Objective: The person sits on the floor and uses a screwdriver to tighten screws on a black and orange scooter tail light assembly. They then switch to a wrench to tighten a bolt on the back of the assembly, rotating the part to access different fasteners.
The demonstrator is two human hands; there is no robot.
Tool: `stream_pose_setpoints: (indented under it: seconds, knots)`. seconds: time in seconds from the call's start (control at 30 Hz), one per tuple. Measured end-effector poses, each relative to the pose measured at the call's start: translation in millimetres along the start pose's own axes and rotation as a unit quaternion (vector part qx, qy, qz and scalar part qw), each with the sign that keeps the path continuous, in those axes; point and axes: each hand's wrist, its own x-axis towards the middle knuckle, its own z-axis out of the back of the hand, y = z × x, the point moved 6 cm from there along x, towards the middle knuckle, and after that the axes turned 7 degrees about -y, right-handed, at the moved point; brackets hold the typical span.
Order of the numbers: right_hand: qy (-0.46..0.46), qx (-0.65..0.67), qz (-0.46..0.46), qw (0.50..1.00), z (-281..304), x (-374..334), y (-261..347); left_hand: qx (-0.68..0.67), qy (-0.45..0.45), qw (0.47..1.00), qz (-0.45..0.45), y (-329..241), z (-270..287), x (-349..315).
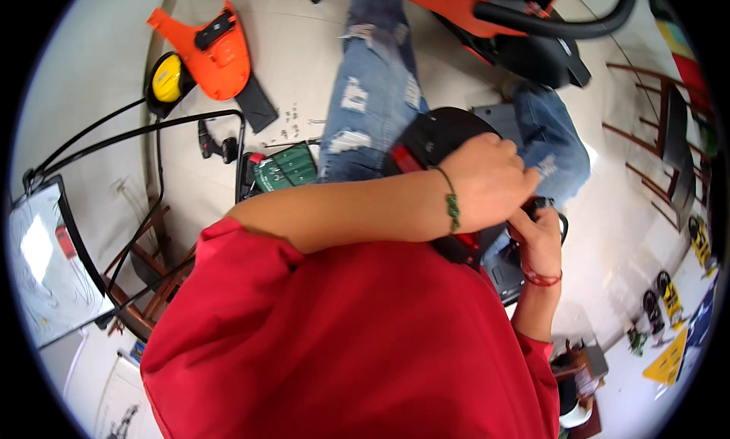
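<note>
A black plastic part [445,127] with red light strips lies tilted across my lap, between my legs. My left hand [487,180] reaches over it from the left, its fingers curled in and closed near my right hand; what they hold is hidden beneath them. At the part's right side my right hand [541,241] is closed, its thumb close to my left fingers. A small black piece [543,204] shows by its fingertips, but I cannot make out what is gripped. Under my right hand sits a dark grey box-like piece [506,272].
On the floor to the left lie an orange scooter panel [220,66], a cordless drill [218,142], a green tool case [287,167] and several screws [290,120]. An orange and black vehicle [509,13] stands ahead. A black metal frame [144,131] is at left, a wooden chair [669,135] at right.
</note>
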Motion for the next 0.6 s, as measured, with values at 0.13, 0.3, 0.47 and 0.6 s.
stream_pose_setpoints:
  seconds: [0.13, 0.3, 0.47, 0.6]
  knots:
    - [-0.006, 0.010, 0.004, 1.000, -5.1, -0.2, 11.0, -0.090, 0.012, 0.994, 0.056, 18.2, 13.0, 3.9]
    - [-0.045, -0.048, -0.005, 0.998, -4.9, -10.8, 28.9, -0.579, -0.062, 0.775, 0.246, 108.6, 41.3, -18.5]
    - [-0.122, -0.081, 0.046, 0.988, -1.1, -18.0, 64.3, -0.711, -0.197, 0.589, 0.330, 232.2, 13.8, -127.1]
    - [-0.173, -0.108, 0.053, 0.978, -2.5, -8.8, 87.7, -0.648, -0.425, 0.395, 0.493, 356.0, -77.0, -277.3]
